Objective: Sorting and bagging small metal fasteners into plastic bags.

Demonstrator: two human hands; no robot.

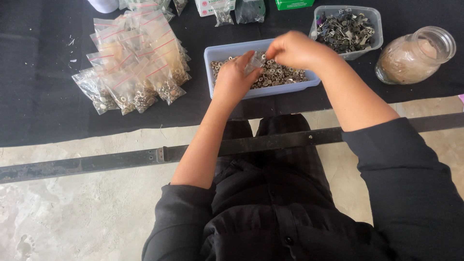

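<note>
My left hand [235, 77] holds a small clear plastic bag [254, 62] over a pale blue tray [227, 50] filled with small metal rings. My right hand [293, 48] hovers just above the bag's mouth with its fingers pinched together; whether they grip any rings is hidden. Both hands are over the tray's middle. My black sleeves are pushed up at the elbows.
A pile of several filled zip bags [135, 63] lies left of the tray on the black cloth. A clear tub of metal clips [347, 30] and a glass jar lying on its side [414, 54] sit to the right. Small boxes line the far edge. A dark metal bar [121, 158] crosses below the table.
</note>
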